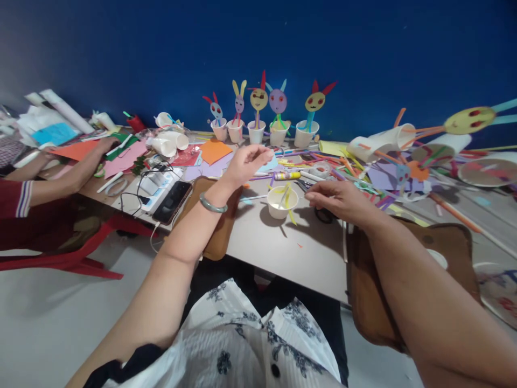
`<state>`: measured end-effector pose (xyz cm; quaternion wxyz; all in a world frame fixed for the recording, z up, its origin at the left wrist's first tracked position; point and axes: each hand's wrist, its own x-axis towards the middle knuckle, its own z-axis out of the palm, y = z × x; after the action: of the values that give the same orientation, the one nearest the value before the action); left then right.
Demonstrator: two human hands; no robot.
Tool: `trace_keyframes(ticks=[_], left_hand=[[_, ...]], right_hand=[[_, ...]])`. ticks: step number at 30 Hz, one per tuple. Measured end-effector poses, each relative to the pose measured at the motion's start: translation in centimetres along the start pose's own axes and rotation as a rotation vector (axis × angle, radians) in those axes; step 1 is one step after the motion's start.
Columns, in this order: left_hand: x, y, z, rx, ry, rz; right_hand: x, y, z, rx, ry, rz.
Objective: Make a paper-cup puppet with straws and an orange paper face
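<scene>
Clock read w/ near cup (278, 209) as ctr, on tbl. (262, 242), strips (290, 198) in it. Glue stick (287, 175) just beyond, approx. 12. Row of 5 cups w/ figures (258, 101) standing in them: 11 to 1, by wall (258, 37). Scissors (324, 215) at 3, close. Straw pile (343, 167) at 1–2; tipped cups (382, 141) at 2, behind it. L pad (224, 226) at 9, btwn near cup & phone (173, 202); pwr strip (158, 195) next to phone. R pad (448, 242) btwn 3 & 4. Chair (89, 258) btwn 8 & 9, off tbl.
</scene>
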<state>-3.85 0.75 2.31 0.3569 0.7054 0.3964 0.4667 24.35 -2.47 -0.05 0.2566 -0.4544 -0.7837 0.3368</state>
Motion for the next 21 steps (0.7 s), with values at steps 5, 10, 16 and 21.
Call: trace_keyframes(ticks=[5,10,16,21], left_hand=[[-1.9,1.7,-2.9,0.36,-0.223,-0.093],[-4.8,1.7,-2.6,0.331,-0.302,-0.171],[-6.4,2.5,0.5,0.31,-0.234,-0.011],[-8.7,3.4,3.4,0.507,-0.072,0.1]], right_hand=[[0.5,0.6,0.0,-0.061,0.119,0.017],[0.4,0.6,0.5,-0.016,0.173,-0.021],[-0.1,-0.7,1.1,0.014,0.116,-0.117],[0.0,-0.4,1.5,0.003,0.081,-0.161]])
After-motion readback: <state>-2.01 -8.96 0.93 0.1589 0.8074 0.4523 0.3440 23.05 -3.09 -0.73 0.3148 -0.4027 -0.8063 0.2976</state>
